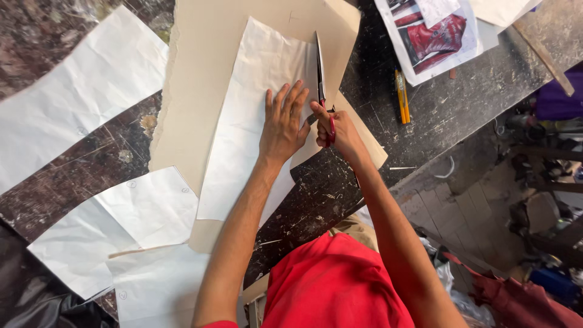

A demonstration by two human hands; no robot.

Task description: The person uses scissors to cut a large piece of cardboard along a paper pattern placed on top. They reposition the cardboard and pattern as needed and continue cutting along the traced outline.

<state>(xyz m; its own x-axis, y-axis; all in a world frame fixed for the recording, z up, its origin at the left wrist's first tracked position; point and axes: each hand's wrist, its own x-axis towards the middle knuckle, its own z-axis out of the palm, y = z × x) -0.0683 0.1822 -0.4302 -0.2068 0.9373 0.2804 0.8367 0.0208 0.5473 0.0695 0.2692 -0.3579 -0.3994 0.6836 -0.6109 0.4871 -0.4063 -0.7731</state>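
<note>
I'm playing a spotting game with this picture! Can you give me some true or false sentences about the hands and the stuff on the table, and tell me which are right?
1. The right hand holds red-handled scissors. True.
2. The left hand is lifted off the table. False: it presses flat on the white paper pattern piece.
3. The white paper lies on a large tan cardboard sheet. True.
4. The scissors cut along the paper's left edge. False: the blades run along its right edge.
5. Two yellow pencils lie right of the cardboard. True.
6. The person wears a blue shirt. False: the shirt is red.
</note>
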